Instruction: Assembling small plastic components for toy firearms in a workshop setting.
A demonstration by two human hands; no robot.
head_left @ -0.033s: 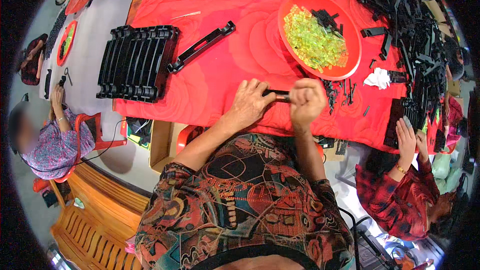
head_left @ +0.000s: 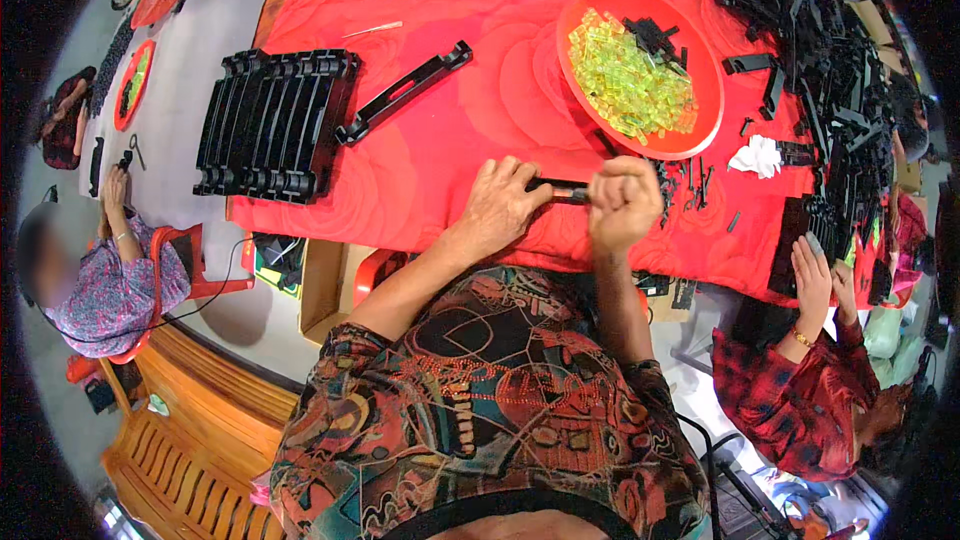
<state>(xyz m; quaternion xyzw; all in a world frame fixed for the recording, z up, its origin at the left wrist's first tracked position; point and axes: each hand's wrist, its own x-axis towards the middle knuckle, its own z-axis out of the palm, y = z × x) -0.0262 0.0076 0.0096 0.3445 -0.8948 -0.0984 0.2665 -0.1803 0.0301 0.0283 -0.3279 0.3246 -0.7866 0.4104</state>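
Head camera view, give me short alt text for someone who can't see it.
Left hand and right hand hold a slim black part over a red tablecloth, near a red bowl of yellow-green pieces and a stack of black parts.

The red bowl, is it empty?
No, the red bowl holds a heap of yellow-green pieces and a few black parts.

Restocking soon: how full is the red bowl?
Partly full: red bowl holds a yellow-green pieces heap and some black parts, rim showing.
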